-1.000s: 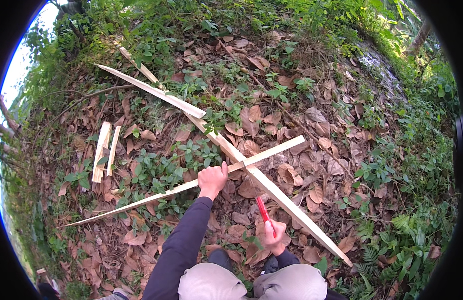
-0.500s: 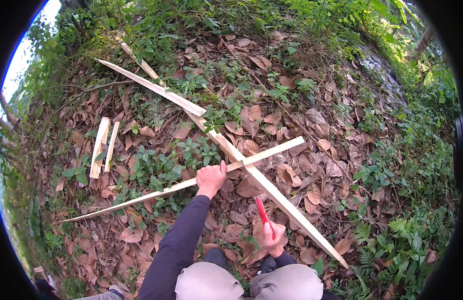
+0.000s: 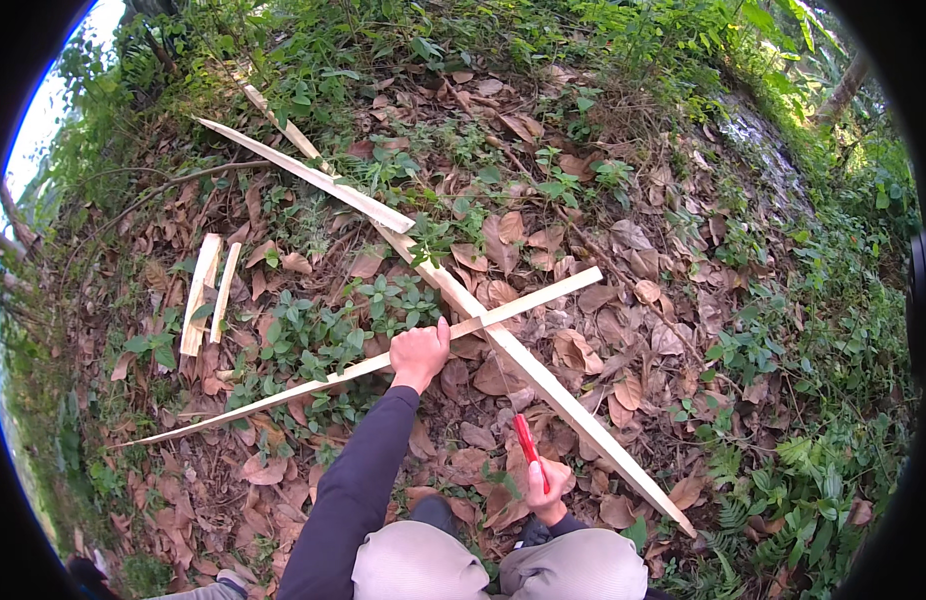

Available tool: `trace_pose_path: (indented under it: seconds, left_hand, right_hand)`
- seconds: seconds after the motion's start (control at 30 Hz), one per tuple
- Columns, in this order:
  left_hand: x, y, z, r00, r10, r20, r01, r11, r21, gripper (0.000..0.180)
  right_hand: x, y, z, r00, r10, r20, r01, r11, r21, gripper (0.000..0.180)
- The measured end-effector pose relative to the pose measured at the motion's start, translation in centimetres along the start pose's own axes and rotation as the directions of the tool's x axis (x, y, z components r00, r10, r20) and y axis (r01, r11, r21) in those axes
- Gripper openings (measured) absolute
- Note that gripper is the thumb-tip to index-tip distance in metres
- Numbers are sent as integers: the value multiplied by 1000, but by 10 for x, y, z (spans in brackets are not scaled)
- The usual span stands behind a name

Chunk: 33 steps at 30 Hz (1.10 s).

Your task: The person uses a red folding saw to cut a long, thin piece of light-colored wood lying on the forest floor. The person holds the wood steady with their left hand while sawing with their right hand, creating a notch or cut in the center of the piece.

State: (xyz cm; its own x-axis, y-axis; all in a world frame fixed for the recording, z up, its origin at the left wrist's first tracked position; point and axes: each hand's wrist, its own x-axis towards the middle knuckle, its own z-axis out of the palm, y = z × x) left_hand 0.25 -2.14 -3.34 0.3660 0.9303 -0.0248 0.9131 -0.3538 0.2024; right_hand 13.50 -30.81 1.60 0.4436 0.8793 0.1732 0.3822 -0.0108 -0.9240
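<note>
My left hand is closed around a long pale wooden strip, pressing it down. The strip lies across a longer wooden plank that slants over the leaf litter from far left to near right. My right hand grips the red handle of a saw, low in front of my knees. Its thin blade, seen nearly edge-on and hard to make out, runs up from the handle toward the strip where it crosses the plank, just right of my left hand.
Another split wooden length rests over the plank's far part. Two short wood pieces lie at the left. Dry leaves and low green plants cover the ground. Another person's shoe shows at the lower left.
My right hand has drawn the saw slightly toward me, and more of the blade shows. The strip's right end has shifted slightly left, with my left hand still on it.
</note>
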Motion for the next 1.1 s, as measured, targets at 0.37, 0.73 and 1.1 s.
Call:
trace_pose_path:
  seconds: [0.37, 0.73, 1.1]
  left_hand:
    - [-9, 3, 2, 1000, 8, -4, -8, 1000, -10, 61]
    - [-4, -2, 4, 998, 22, -55, -23, 1000, -2, 63]
    - [-13, 6, -2, 999, -18, 47, 18, 1000, 2, 62]
  right_hand:
    - [2, 9, 4, 997, 74, 30, -76, 995, 61, 27]
    - [62, -10, 30, 993, 116, -10, -115, 991, 62, 37]
    - [65, -21, 36, 992, 112, -62, -109, 993, 51, 38]
